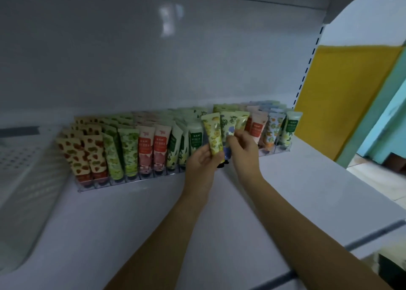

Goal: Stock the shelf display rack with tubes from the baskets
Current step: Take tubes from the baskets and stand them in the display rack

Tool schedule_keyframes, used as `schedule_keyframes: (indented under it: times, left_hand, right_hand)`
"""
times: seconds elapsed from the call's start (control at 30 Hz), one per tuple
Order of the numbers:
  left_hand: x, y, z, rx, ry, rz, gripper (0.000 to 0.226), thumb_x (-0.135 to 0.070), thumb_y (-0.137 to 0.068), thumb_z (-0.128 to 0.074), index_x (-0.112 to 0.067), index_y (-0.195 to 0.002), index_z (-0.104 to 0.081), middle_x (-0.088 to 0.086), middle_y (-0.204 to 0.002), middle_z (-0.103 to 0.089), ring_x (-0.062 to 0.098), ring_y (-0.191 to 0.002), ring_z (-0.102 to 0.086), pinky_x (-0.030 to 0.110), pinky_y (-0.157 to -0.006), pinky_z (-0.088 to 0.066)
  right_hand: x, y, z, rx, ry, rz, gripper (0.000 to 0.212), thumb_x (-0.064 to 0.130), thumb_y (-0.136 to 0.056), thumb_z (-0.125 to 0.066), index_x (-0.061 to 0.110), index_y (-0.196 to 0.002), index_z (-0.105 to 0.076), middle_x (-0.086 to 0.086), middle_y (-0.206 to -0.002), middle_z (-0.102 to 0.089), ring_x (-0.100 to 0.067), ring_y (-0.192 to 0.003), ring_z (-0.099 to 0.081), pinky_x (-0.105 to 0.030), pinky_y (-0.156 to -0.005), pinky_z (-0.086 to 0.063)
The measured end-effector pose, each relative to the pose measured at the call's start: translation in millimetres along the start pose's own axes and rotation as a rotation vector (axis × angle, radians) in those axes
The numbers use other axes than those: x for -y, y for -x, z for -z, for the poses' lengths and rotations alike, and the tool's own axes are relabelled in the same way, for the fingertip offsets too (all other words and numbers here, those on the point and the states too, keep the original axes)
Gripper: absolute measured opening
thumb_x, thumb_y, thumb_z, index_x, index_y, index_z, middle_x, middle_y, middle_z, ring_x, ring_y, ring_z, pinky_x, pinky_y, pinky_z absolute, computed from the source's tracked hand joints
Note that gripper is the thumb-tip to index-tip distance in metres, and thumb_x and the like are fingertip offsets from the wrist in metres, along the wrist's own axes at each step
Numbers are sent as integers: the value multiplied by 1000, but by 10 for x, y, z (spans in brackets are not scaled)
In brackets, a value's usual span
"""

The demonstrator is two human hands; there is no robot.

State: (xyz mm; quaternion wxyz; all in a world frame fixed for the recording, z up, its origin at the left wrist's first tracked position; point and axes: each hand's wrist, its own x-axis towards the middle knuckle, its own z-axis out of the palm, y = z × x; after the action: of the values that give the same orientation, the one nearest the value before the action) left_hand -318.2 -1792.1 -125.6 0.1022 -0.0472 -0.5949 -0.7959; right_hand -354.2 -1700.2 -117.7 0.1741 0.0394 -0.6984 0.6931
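One broad white shelf [296, 191] fills most of my feed, with a pale back panel [153, 59] rising behind it. Off its right end I see a yellow panel [342, 96], and at the left edge a white perforated basket [24, 158], too blurred for me to read its contents. Along the back of the shelf runs a clear display rack [131, 183], its lanes packed with upright tubes, caps down. They start with strawberry-print tubes [87, 153] at the left end, then green leafy ones, red ones, dark green ones, and orange-patterned ones near the right end. Both arms reach in from below and meet in front of the rack's middle-right lanes. The left hand [203, 161] pinches a yellow lemon-print tube [212, 134] by its lower part, holding it upright with the crimped end up. The right hand [245, 150], just beside it, has its fingers curled round a small fan of tubes [230, 125] with leafy and blue prints; I cannot tell how many it grips. All the held tubes hang above the shelf, overlapping the rack's rows in my view.
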Motion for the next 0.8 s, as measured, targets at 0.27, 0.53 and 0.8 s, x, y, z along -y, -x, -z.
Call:
schedule_keyframes:
  times: [0.27,0.53,0.8]
  left_hand:
    - [72,-22,-20,-93,-30,-86,28,-4,-90,-55,-12,-116,-61,-6,-103,-67,-5,-89,-62,8,-73,-47]
    - [107,-40,22,-84,-143,-155,27,-7,-92,-53,-16,-116,-61,-4,-109,-67,2,-99,-62,11,-79,-46]
    - [83,-43,3,-162,-48,-178,22,-1,-90,-55,-20,-97,-64,-17,-77,-68,-6,-75,-61,9,-66,-46]
  right_hand:
    - [52,-216,29,-124,79,149,14,12,-90,-57,8,-100,-50,8,-70,-50,8,-60,-50,-10,-59,-40]
    - [423,-657,-202,-73,128,256,26,10,-86,-58,15,-98,-35,8,-77,-46,-2,-64,-49,-9,-52,-37]
    - [552,-1013,-173,182,676,291,23,20,-83,-61,13,-103,-53,-4,-79,-56,-24,-83,-54,-26,-59,-35]
